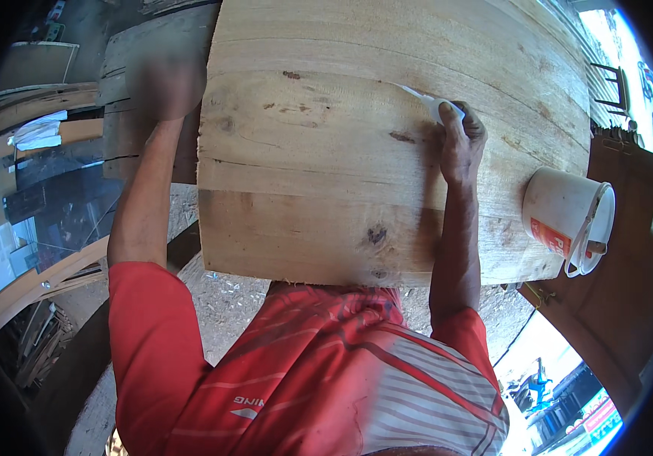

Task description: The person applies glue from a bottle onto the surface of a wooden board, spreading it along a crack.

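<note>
A broad panel of joined pale wooden boards [303,144] lies in front of me, with dark knots and seams across it. Over its middle right, my right hand [463,140] is closed around a thin white piece with a pointed end [445,111]. The point reaches left along a board seam; I cannot make out its exact kind. My left hand [165,85] is out past the panel's left edge, above darker grey boards [117,125]. It is blurred, so its fingers and anything in them do not show.
A white plastic bucket [558,209] with a handle stands at the panel's right edge. Brown wooden panelling [630,251] is beyond it. On the left are a glass-like dark sheet [68,197], a crumpled white cloth or paper [40,131] and scrap wood [41,346] below.
</note>
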{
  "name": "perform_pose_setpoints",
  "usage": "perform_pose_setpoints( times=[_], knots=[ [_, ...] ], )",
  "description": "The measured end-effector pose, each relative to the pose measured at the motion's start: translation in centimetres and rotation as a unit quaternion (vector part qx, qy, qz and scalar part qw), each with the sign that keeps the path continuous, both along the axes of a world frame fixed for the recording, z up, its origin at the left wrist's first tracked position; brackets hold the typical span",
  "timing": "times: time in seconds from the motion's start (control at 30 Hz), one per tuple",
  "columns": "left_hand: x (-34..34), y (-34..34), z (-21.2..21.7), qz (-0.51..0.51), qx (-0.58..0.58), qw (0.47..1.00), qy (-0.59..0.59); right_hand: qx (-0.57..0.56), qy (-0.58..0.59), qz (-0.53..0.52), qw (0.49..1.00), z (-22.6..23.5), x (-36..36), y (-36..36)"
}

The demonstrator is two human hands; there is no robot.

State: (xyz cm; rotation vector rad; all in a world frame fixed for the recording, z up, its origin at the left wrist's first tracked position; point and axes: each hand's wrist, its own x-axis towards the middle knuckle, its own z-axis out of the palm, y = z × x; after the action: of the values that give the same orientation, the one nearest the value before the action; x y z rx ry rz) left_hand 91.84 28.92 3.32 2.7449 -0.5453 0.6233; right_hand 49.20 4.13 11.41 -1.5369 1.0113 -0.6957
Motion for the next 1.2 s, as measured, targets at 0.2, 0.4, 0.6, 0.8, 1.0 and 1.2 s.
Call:
perform_pose_setpoints(
  times=[0.2,0.4,0.6,0.8,1.0,1.2],
  knots=[
    [-0.29,-0.10,0.25,0.004,-0.006,1.000,0.008,0.003,0.007,0.004,1.000,-0.44,-0.20,-0.26],
    [-0.41,-0.20,0.36,0.018,0.003,0.999,0.028,0.007,0.008,0.007,1.000,-0.21,-0.12,-0.10],
    [-0.37,-0.24,0.40,0.012,-0.002,1.000,0.023,0.000,-0.002,-0.006,1.000,-0.40,-0.07,0.01],
    [-0.14,-0.05,0.22,0.007,-0.002,1.000,0.013,0.011,-0.007,-0.029,1.000,-0.72,-0.88,-0.04],
    [-0.16,-0.16,0.00,0.014,0.004,1.000,-0.002,0.011,0.006,-0.030,0.999,-0.49,-0.73,0.04],
    [-0.14,-0.13,0.08,0.010,0.006,1.000,0.004,0.004,0.016,-0.025,1.000,-0.44,-0.55,0.15]
  ],
)
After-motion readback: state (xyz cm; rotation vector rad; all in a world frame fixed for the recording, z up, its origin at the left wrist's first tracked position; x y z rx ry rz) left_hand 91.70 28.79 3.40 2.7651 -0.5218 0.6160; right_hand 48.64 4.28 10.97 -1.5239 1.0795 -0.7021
